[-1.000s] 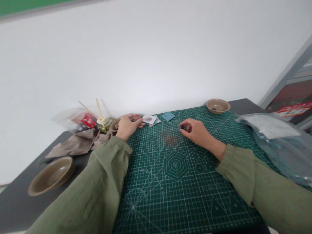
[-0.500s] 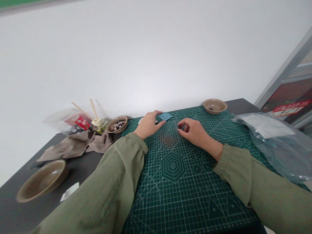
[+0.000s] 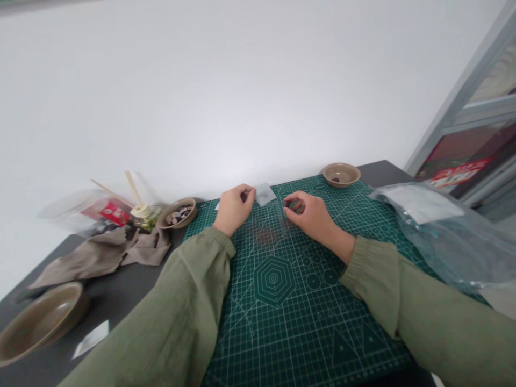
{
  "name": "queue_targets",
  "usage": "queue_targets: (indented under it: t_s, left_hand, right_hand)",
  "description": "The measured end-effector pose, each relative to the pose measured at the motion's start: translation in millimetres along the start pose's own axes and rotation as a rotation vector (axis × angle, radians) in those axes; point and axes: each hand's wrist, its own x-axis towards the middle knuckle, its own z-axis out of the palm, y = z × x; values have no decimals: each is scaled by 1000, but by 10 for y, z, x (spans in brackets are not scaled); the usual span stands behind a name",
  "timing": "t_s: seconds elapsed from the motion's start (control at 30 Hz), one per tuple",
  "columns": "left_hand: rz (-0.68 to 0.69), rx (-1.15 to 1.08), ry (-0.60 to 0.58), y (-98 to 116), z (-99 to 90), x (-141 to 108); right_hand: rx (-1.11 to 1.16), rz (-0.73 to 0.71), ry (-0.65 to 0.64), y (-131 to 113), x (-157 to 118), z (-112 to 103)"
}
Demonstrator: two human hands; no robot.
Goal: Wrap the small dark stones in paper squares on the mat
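Green gridded mat [image 3: 294, 328], pale square [image 3: 266, 194] beside fingers [image 3: 250, 198] of the left hand [image 3: 232, 208]

Smooth square sheet [image 3: 265, 194] — matt cloth [image 3: 88, 255] — glossy plastic bag [image 3: 455, 247].

A plain white wall [image 3: 258, 97] fills most of the background, brightest in a soft glow around its middle, with a sliver of green [image 3: 20, 2] at the upper left corner. The dark tabletop [image 3: 381, 172] stands against it. At right, a grey frame [image 3: 455, 91] borders dark red panelling [image 3: 455, 148] bearing a brighter red strip.
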Motion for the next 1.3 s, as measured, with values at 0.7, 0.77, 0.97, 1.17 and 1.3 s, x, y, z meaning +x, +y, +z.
queue_targets:
  t_s: [0.7,0.77,0.97,1.17,1.3]
  left_hand:
    - [287,-123,-179,291,-194,-1132]
    - [351,-180,-214,312,-209,-1126]
    - [425,-219,-256,279,-190,-1143]
    - [312,-176,-180,234,-153,-1171]
    - [306,-190,-163,189,-157,-1196]
  right_hand:
    - [479,149,-483,-184,8,-102]
    - [608,233,-537,-188,14,-115]
    - [820,313,-650,-217,3,-151]
    - [315,57,-569,-237,-35,-152]
    - [35,-187,-589,-231,-82,-82]
